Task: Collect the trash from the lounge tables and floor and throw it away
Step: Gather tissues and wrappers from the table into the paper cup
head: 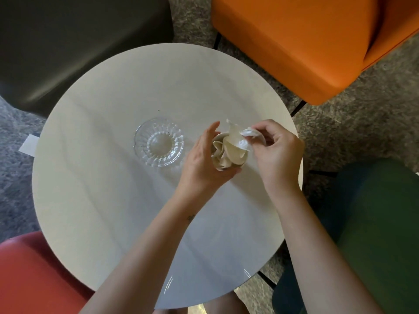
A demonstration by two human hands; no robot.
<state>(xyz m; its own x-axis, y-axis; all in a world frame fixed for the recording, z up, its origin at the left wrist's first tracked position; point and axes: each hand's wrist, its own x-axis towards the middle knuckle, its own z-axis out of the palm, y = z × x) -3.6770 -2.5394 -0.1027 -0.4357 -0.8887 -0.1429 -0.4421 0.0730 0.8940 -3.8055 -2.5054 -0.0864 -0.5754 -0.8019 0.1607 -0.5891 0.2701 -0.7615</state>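
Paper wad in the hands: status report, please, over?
Left hand grips paper wad over round table. Right hand pinches white scrap at its top. Glass dish beside them, untouched. Paper slip on carpet, left of table.

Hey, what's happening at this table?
A person is tidying a round white table. Their left hand holds a wad of crumpled paper, and the fingers of their right hand pinch a white scrap at its top. A glass dish sits on the table beside the hands. A white slip lies on the carpet nearby.
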